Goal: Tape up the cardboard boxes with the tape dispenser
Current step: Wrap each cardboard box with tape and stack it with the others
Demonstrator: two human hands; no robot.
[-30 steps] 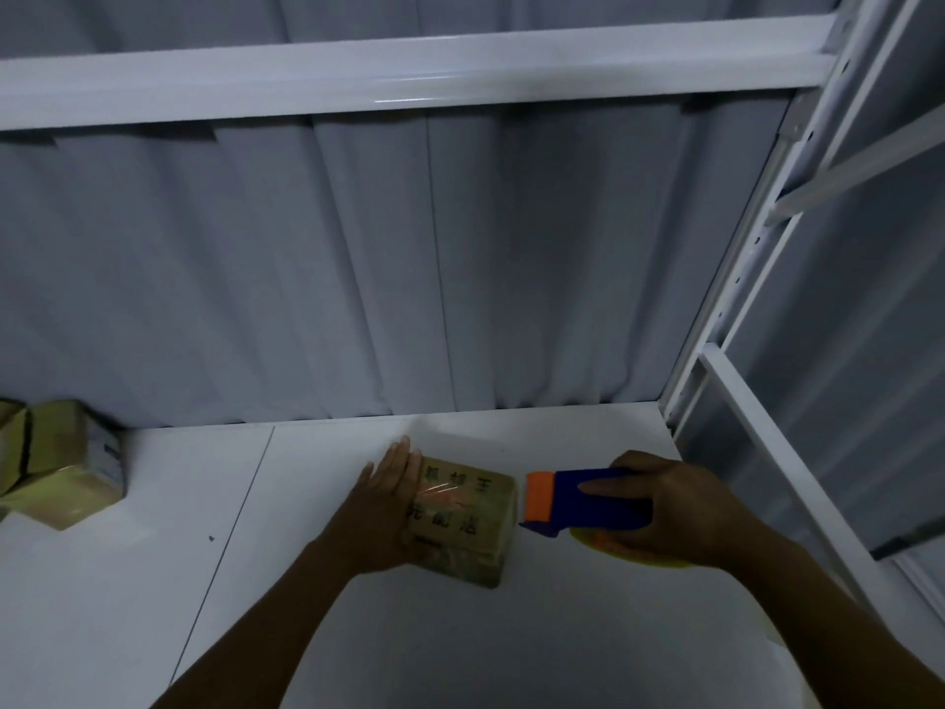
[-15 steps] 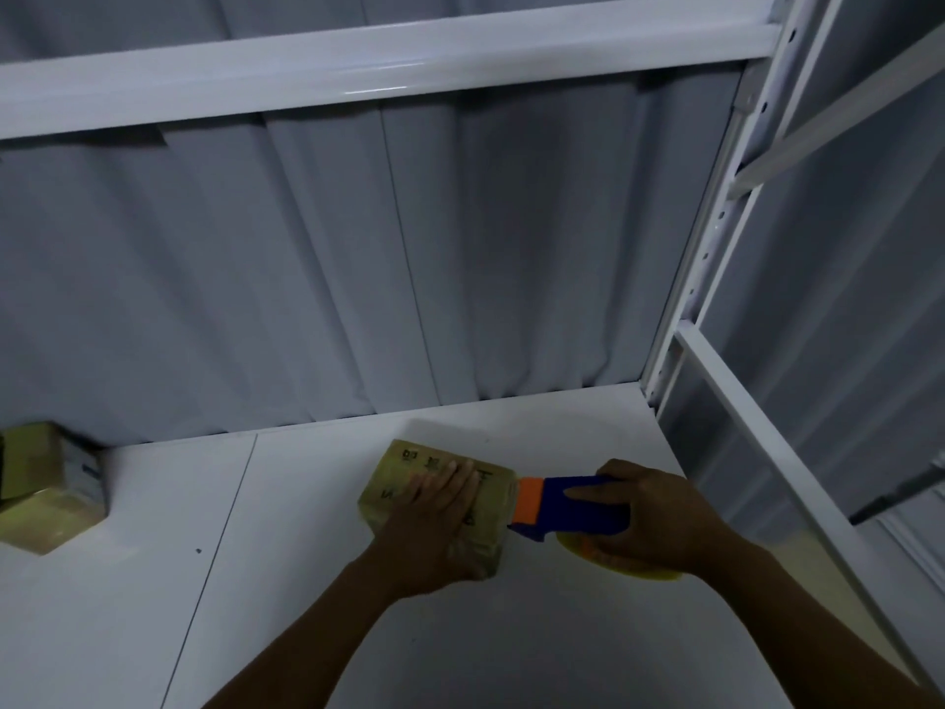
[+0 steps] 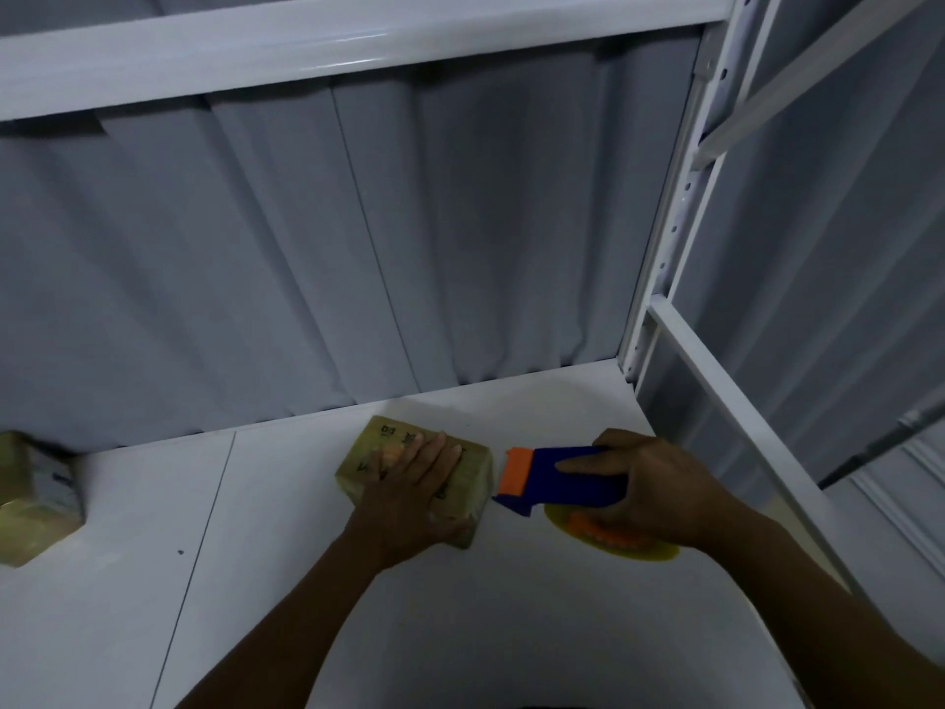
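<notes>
Pressing your left hand (image 3: 409,483) flat on top of the cardboard box (image 3: 473,470), you held it down on the white bench (image 3: 255,555), with your fingers (image 3: 434,447) laid out straight and not curled. Your right hand (image 3: 659,483) was wrapped tight around the blue tape dispenser (image 3: 578,478), and its orange front (image 3: 519,470) sat just beside the right side of the box. I could not tell if a strip of tape ran between them. It looked like you were in the middle of taping this box, right at its right edge. The next move would likely call for a firm press of the orange front against the box and a steady pull, with the flat hand keeping the box from sliding. The box was small and yellow-brown, with dark printed marks on its top. It lay near the back of the bench, a bit right of the middle. Its front corner looked a little shiny and crinkled, maybe from tape. More boxes (image 3: 36,498) sat far off at the left edge, well apart from this one.
</notes>
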